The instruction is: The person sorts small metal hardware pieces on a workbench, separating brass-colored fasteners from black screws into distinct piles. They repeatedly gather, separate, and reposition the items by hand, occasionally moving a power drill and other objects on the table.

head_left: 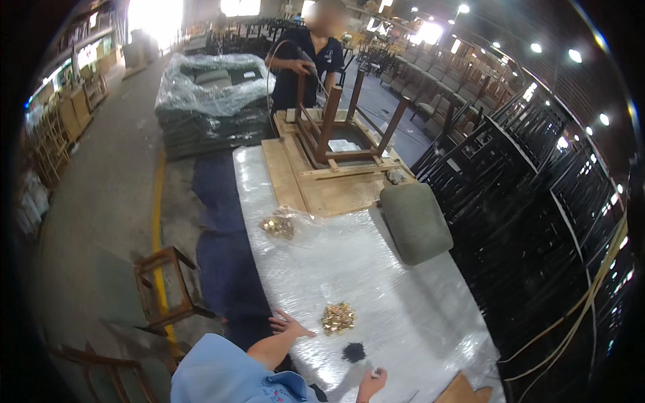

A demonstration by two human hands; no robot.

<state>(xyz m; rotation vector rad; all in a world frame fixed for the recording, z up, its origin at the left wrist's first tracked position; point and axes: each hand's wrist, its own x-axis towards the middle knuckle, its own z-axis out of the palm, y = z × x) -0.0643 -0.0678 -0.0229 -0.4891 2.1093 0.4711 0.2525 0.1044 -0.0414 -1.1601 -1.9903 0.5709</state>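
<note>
My left hand [290, 326] lies at the left edge of the plastic-covered table [306, 272], its fingers spread and nothing in them. To its right is a heap of small brass-coloured metal pieces [338, 318], too small to tell their exact kind. Nearer to me sits a smaller pile of black bits [353, 352]. Just right of and below that pile is my right hand [372, 384], with the fingers curled together. Whatever it may hold is too small to make out.
A clear bag of brass-coloured pieces [279, 227] lies farther up the table. Beyond it a co-worker holds a tool over an upturned wooden chair frame [336, 134] on a wooden board. A grey seat cushion [416, 223] rests at the right edge. Black frames [510, 201] are stacked to the right.
</note>
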